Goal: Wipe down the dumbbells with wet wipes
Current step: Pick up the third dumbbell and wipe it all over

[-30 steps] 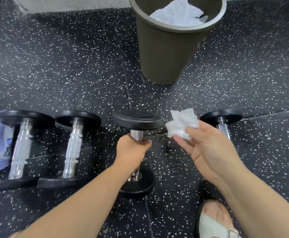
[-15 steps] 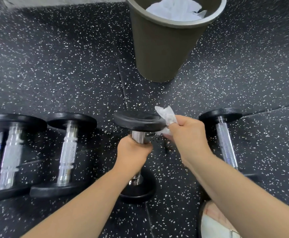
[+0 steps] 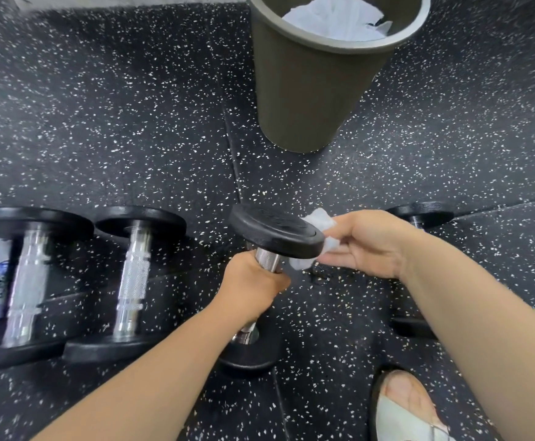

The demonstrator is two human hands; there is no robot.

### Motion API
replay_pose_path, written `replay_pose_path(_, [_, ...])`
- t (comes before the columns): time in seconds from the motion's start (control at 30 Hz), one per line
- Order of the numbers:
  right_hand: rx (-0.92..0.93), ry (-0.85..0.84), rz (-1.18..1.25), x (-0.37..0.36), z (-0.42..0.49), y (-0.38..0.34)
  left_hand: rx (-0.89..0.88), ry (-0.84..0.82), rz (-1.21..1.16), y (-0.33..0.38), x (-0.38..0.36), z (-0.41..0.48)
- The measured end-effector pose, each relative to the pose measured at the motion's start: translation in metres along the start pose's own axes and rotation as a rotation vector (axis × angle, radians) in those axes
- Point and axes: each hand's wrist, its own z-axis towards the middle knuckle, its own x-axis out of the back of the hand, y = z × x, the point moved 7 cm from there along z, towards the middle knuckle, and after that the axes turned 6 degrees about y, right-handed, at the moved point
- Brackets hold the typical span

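Holding a wet wipe (image 3: 319, 218) against the dumbbell (image 3: 275, 232), its plate lettering unreadable.

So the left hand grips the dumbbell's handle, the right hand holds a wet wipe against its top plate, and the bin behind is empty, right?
The bin is not empty: the head view shows crumpled white wipes inside it. The rest holds: left hand gripping the dumbbell by its handle, right hand holding the wet wipe against the top plate.
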Motion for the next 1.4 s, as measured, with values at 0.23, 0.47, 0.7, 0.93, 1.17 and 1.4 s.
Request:
replay_pose_path(0.23, [0.137, 0.071, -0.325, -0.014, 0.009, -0.024, -0.106, -0.141, 0.215, 0.005, -0.019, -0.012])
replay_pose_path(0.47, [0.427, -0.087, -0.646, -0.043, -0.01, -0.051, -0.198, -0.203, 0.309, 0.005, -0.029, -0.019])
replay_pose_path(0.7, [0.143, -0.074, -0.25, -0.014, 0.01, -0.013, -0.193, -0.167, 0.281, 0.007, -0.019, -0.017])
replay_pose_path(0.93, [0.27, 0.031, -0.439, -0.021, 0.003, -0.034, -0.14, -0.237, 0.289, 0.009, -0.028, -0.013])
replay_pose_path(1.17, [0.685, -0.15, -0.807, -0.065, -0.054, -0.056, -0.152, -0.28, 0.272, 0.013, -0.029, -0.012])
replay_pose_path(1.4, [0.699, -0.131, -0.959, -0.059, -0.064, -0.059, -0.195, -0.302, 0.217, 0.008, -0.032, -0.014])
